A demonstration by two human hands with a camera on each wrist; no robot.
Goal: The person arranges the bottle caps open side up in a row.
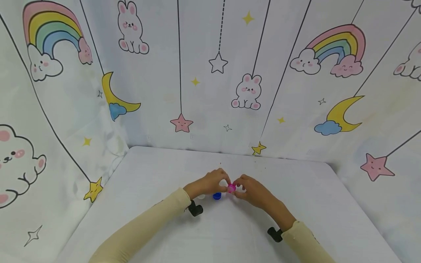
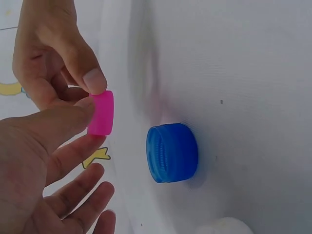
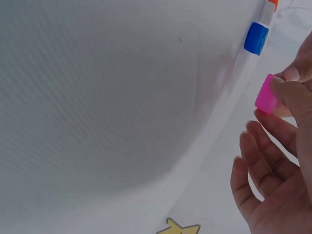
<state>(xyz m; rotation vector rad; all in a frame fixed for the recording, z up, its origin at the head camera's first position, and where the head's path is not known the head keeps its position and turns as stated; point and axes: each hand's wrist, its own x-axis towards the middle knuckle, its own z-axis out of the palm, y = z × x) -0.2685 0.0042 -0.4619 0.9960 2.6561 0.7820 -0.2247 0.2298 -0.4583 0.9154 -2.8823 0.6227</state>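
Note:
Over the table, both hands meet at a small pink bottle cap (image 1: 231,188). My left hand (image 1: 214,182) pinches one side of it between thumb and fingertip. From the other side, my right hand (image 1: 253,190) also pinches the cap's edge. In the left wrist view the pink cap (image 2: 101,113) is turned on its side, held by both hands, and the left hand's other fingers (image 2: 83,190) spread away from it. A blue bottle cap (image 2: 173,152) sits on the table just below, touched by neither hand.
A white cap (image 1: 201,197) lies left of the blue one, partly hidden behind the left wrist. An orange piece (image 3: 274,4) peeks out beyond it in the right wrist view. White table (image 1: 230,233) meets a patterned cloth backdrop (image 1: 158,91) behind and at both sides.

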